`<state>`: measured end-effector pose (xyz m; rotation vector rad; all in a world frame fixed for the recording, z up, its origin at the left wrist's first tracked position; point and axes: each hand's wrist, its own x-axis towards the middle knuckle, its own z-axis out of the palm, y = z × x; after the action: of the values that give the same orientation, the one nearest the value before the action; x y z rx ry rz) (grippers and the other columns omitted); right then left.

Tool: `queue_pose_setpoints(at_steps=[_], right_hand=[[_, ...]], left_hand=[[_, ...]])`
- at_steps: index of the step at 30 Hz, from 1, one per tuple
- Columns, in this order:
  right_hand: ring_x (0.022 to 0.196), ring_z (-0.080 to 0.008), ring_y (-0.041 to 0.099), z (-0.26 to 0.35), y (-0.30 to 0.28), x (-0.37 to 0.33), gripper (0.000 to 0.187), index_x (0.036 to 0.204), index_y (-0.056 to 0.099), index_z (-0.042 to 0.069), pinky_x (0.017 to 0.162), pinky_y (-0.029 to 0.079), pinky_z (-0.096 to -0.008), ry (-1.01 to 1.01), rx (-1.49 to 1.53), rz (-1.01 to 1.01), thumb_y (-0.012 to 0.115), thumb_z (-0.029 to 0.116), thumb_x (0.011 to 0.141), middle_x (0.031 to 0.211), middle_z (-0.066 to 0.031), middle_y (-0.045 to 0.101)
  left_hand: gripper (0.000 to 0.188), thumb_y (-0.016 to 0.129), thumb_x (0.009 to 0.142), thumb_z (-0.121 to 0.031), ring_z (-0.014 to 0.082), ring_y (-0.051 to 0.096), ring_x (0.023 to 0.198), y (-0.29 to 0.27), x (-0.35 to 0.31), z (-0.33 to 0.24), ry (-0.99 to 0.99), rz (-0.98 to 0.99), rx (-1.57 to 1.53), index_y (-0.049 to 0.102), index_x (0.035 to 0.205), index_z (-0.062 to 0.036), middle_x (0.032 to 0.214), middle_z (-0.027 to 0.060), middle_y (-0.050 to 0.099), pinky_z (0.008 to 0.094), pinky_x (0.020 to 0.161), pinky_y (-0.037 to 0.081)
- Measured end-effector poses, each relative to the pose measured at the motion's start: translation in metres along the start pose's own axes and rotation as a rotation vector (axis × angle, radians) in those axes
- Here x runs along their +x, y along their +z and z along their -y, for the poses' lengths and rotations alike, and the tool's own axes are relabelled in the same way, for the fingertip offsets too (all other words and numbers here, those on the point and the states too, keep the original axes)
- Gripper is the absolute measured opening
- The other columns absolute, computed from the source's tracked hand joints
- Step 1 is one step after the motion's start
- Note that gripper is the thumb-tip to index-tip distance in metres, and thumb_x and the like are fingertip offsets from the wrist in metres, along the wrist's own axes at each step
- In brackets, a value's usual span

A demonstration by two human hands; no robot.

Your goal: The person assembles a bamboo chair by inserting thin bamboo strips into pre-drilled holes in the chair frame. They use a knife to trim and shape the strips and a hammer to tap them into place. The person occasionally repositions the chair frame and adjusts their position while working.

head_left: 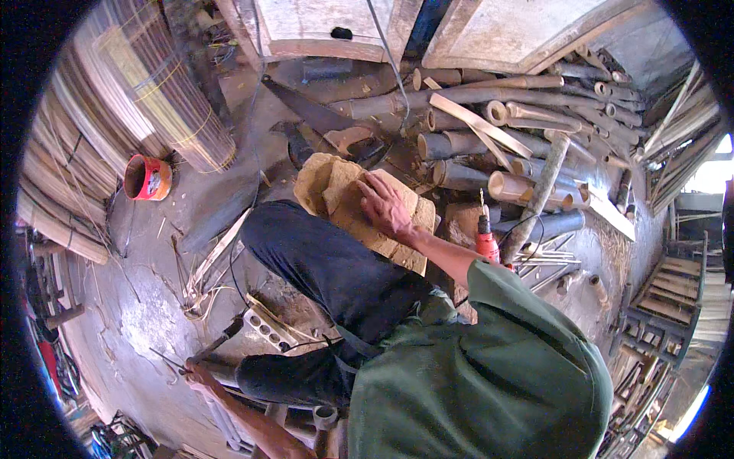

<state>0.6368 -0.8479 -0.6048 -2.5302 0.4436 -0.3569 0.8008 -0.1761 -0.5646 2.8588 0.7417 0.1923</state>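
My right hand lies with fingers spread on a pale tan, rough-faced block beyond my knee; it may be wood, but I cannot be sure. More tan pieces touch it on the left. Low at the left, my left hand is closed by a thin dark rod that sticks out past the fingers; much of the grip is hidden. Near that hand is a black-handled tool with a cord. A red drill stands bit-up to the right of the block.
A handsaw lies beyond the block. Cut bamboo poles are piled at the far right. A white power strip sits between my legs. At left are a red container and bundled bamboo strips. Cords hang in front.
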Motion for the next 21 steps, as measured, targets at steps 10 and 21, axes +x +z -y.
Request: queue_pose_setpoints(at_steps=[10,21], right_hand=[[0.092,-0.0476,0.057,-0.189,-0.072,0.093,0.05,0.134,0.038,0.002,0.078,0.046,-0.0495,0.65,0.148,-0.522,0.041,0.033,0.095,0.105,-0.0283,0.06],[0.093,-0.0268,0.055,-0.212,-0.073,0.092,0.041,0.124,0.029,0.017,0.076,0.054,-0.0438,0.849,1.135,-1.075,0.052,0.032,0.093,0.117,-0.0126,0.043]], left_hand=[[0.052,0.047,0.09,-0.046,0.0274,0.061,0.087,0.006,0.023,0.058,0.182,0.197,-0.432,0.059,0.104,0.0029,0.097,0.0174,0.064,0.0425,0.076,0.049],[0.059,0.046,0.086,-0.053,0.0344,0.057,0.07,-0.017,-0.019,-0.019,-0.228,0.053,-0.072,0.064,0.088,0.0035,0.077,0.0186,0.062,0.0496,0.063,0.043]])
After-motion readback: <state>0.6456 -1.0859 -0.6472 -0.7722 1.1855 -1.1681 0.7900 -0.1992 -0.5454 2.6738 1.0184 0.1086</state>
